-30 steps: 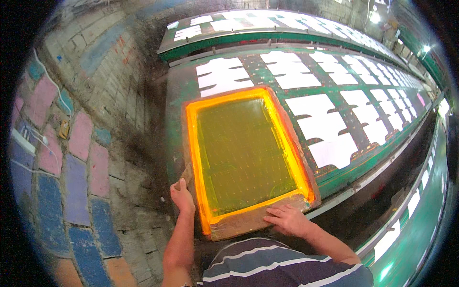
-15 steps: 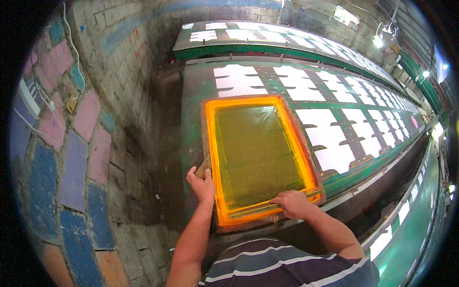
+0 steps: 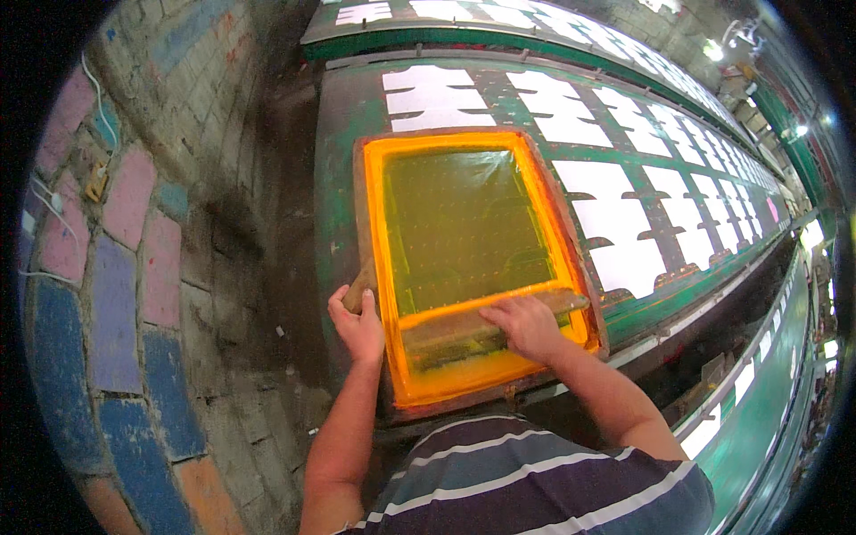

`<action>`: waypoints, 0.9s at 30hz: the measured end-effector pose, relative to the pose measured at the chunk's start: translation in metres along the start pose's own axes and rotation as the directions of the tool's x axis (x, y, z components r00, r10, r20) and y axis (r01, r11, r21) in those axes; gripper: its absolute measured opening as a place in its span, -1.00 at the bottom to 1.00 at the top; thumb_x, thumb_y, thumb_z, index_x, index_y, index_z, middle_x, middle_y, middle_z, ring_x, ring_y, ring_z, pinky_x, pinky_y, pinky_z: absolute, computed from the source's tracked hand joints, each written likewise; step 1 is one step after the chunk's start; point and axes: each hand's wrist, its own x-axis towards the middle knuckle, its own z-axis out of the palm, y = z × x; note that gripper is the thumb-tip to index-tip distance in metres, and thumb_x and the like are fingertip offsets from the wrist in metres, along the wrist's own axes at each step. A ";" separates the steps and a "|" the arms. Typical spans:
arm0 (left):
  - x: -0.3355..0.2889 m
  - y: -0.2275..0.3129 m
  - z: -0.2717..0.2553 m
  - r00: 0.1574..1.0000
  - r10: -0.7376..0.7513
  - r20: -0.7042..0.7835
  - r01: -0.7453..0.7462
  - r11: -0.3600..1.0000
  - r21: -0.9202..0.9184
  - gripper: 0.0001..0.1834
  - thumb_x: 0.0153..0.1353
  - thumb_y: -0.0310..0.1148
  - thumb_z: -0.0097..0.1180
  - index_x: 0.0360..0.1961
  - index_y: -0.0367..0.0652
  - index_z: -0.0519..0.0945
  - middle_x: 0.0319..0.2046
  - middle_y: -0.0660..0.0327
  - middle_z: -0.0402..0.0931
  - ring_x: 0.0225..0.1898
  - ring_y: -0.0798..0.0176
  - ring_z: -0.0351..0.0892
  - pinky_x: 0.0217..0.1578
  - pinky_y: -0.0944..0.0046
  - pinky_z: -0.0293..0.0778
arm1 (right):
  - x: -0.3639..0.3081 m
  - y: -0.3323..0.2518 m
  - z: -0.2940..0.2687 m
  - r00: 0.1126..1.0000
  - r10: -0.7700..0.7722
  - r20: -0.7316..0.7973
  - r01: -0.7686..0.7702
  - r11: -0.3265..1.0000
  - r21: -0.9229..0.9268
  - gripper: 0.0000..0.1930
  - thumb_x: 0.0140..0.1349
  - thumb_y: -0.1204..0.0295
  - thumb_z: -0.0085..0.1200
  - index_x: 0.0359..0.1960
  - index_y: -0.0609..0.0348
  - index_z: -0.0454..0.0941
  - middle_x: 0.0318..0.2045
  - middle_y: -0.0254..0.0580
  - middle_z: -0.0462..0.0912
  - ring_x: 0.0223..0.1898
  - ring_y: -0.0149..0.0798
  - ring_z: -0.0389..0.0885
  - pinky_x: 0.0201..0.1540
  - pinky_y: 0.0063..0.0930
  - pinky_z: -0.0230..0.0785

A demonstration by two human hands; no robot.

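Observation:
A screen-printing frame [image 3: 375,205] with an orange-inked border and a yellowish mesh [image 3: 464,227] lies on the long green table, right in front of me. Across its near end lies a squeegee [image 3: 446,326], a wide flat blade with orange ink along its far edge. My right hand [image 3: 528,330] is closed on the squeegee toward its right end. At the frame's left side my left hand [image 3: 358,328] grips a brown wooden handle [image 3: 360,283], thumb on the near side. What lies beneath the frame is mostly hidden.
Rows of white cut fabric pieces [image 3: 617,236] lie on the green table [image 3: 343,169] to the right and beyond. A second table [image 3: 374,46] with white pieces stands behind, another [image 3: 767,428] at the right. A painted block wall [image 3: 116,312] runs along the left.
The squeegee has moved away from me, up from the frame's near edge, and its broad face now shows. My right hand has moved with it; my left hand keeps its grip on the handle.

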 end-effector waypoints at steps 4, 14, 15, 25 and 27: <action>0.000 0.011 0.002 0.997 -0.076 -0.028 0.076 0.997 -0.014 -0.56 0.57 -0.29 0.32 0.32 -0.26 0.53 0.19 -0.02 0.57 0.22 -0.01 0.60 0.32 0.02 0.47 | 0.090 0.054 0.001 0.999 -0.050 -0.013 0.049 0.997 -0.051 -0.50 0.17 0.48 0.27 0.20 -0.07 0.77 -0.05 -0.05 0.78 -0.02 0.11 0.79 0.08 0.04 0.64; -0.001 0.013 0.008 0.977 -0.138 -0.163 0.159 0.980 0.117 -0.67 0.67 -0.24 0.20 0.24 -0.25 0.59 0.11 0.10 0.62 0.20 0.11 0.60 0.29 0.08 0.48 | 0.302 0.190 0.021 0.998 -0.055 -0.039 0.052 0.996 -0.077 -0.41 0.16 0.56 0.30 0.28 -0.13 0.76 -0.06 -0.04 0.83 -0.02 0.14 0.85 0.07 0.10 0.72; -0.001 0.011 0.008 0.975 -0.141 -0.172 0.161 0.980 0.113 -0.67 0.67 -0.23 0.20 0.24 -0.25 0.59 0.10 0.10 0.63 0.20 0.12 0.59 0.29 0.09 0.49 | 0.319 0.200 0.023 0.998 -0.049 -0.049 0.045 0.995 -0.084 -0.45 0.18 0.53 0.32 0.27 -0.12 0.76 -0.07 -0.03 0.84 -0.02 0.13 0.86 0.06 0.10 0.73; 0.002 0.012 0.013 0.961 -0.147 -0.232 0.205 0.947 0.247 -0.66 0.68 -0.17 0.18 0.07 -0.30 0.65 -0.04 0.12 0.66 0.02 0.17 0.62 0.18 0.13 0.52 | 0.389 0.265 0.027 0.995 -0.012 -0.095 0.004 0.996 -0.093 -0.52 0.27 0.48 0.25 0.25 -0.10 0.78 0.01 -0.02 0.88 0.05 0.09 0.88 0.10 0.12 0.75; 0.002 0.017 0.016 0.961 -0.141 -0.236 0.200 0.947 0.251 -0.65 0.68 -0.16 0.18 0.02 -0.31 0.65 -0.07 0.11 0.66 -0.01 0.18 0.61 0.14 0.12 0.53 | 0.389 0.268 0.015 1.000 0.014 -0.001 -0.014 0.994 -0.104 -0.51 0.23 0.48 0.22 0.24 -0.06 0.78 0.00 0.02 0.88 0.05 0.14 0.86 0.13 0.13 0.73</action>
